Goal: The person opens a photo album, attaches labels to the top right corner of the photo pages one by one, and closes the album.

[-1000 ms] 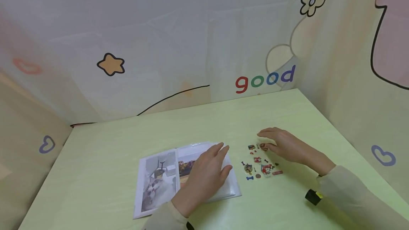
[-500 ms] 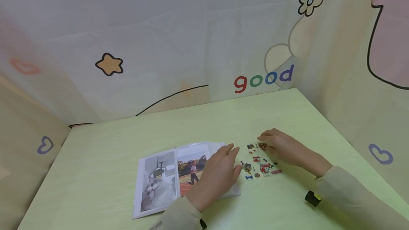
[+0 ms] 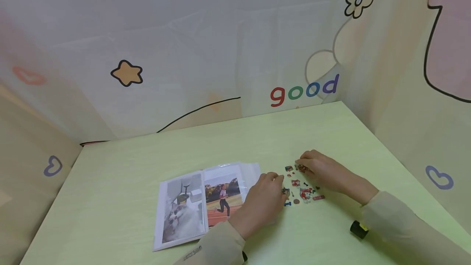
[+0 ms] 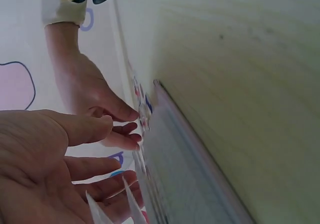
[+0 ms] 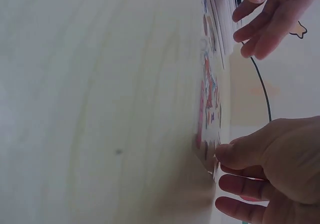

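Note:
A clear sheet of stickers [image 3: 306, 194] lies on the table, printed with small red, blue and brown pictures. At its far right corner my right hand [image 3: 327, 171] pinches the edge between thumb and fingers; in the right wrist view the thumb [image 5: 235, 155] is against the sheet's end. My left hand [image 3: 263, 197] hovers over the sheet's left edge, fingers loosely bent and covering some stickers. In the left wrist view this hand [image 4: 35, 154] has its thumb and fingers apart, holding nothing. Left of the sheet lies an open photo album [image 3: 157, 220], partly under the left forearm.
The album shows a cat photo [image 3: 182, 212] and a photo of a runner [image 3: 222, 199]. Loose clear page flaps [image 4: 131, 201] stick up beside the left fingers. A patterned curtain [image 3: 206, 52] closes off the table's [image 3: 121, 183] back and sides.
My left hand has moved right, off the album's runner photo and over the sheet's left edge. The right thumb and fingers have closed at the sheet's far corner.

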Available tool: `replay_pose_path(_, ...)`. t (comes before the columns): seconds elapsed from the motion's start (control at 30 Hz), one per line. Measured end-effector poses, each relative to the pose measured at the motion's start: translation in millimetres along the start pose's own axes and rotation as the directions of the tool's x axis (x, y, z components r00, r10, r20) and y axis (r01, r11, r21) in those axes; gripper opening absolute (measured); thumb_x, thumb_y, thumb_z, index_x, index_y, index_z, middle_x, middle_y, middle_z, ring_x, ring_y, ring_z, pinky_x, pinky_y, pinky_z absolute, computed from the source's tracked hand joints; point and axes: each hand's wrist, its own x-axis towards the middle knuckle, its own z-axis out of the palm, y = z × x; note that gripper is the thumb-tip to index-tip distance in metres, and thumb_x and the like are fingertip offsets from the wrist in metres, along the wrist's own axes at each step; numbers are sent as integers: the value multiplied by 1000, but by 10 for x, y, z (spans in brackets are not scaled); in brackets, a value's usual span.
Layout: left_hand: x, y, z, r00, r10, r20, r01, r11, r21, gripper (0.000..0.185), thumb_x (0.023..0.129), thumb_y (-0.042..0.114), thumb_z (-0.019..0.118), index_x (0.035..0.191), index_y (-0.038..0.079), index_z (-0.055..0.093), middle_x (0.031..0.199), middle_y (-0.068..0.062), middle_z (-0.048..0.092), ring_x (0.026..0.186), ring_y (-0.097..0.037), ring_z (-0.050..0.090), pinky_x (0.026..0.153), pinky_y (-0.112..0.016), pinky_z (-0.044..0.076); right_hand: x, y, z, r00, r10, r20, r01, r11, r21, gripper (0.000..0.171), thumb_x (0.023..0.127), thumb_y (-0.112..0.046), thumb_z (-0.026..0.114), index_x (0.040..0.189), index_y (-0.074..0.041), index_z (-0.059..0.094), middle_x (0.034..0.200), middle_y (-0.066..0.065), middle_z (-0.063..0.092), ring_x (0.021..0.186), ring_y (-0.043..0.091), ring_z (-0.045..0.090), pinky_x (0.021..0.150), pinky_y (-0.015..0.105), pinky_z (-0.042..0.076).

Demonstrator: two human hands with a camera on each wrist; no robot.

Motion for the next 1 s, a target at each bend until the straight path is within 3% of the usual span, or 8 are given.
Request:
replay_pose_path(0.23, 70, 16, 69, 998, 10, 66, -12, 1000, 29, 38, 98, 22, 73, 128, 0, 67, 132, -12, 62, 117, -25, 58, 92, -31, 56, 3, -1, 7, 1000, -25, -8, 25, 1000, -14, 27, 87, 5, 78, 114, 4, 74, 107, 11, 68, 100, 28, 63, 87, 42, 58)
replay_pose_path(0.47, 128, 5, 97, 997, 40, 63, -42, 998, 41, 37, 93, 20, 79, 122, -1, 71, 132, -13, 63, 119, -27, 59, 102, -30, 50, 19, 0, -11, 999, -32, 36, 33, 999, -18, 28, 88, 4, 78, 116, 4, 74, 109, 12, 68, 100, 28, 64, 88, 42, 58)
replay_pose_path(0.7, 141, 14, 113, 996, 36, 87, -43, 996, 77, 28, 93, 23, 78, 111, 1, 72, 111, -7, 63, 106, -23, 58, 97, -28, 50, 49, -10, -19, 997, -40, 63, 41, 999, -20, 25, 90, 3, 77, 114, 4, 75, 108, 12, 67, 98, 27, 63, 87, 42, 58)
replay_pose_path(0.83, 151, 39, 124, 994, 24, 108, -39, 990, 139, 33, 95, 27, 77, 114, 1, 72, 113, -8, 64, 111, -23, 57, 101, -29, 47, 51, -12, -21, 997, -30, 73, 32, 999, -21, 24, 90, 2, 76, 114, 4, 75, 108, 12, 67, 98, 27, 63, 87, 43, 58)
replay_pose_path(1.0, 145, 60, 129, 993, 15, 117, -38, 981, 191, 33, 97, 31, 74, 114, 3, 70, 112, -7, 62, 110, -22, 55, 97, -28, 49, 42, -9, -23, 997, -23, 71, 24, 1000, -9, 22, 90, 2, 76, 113, 4, 76, 108, 11, 67, 99, 27, 63, 88, 43, 57)
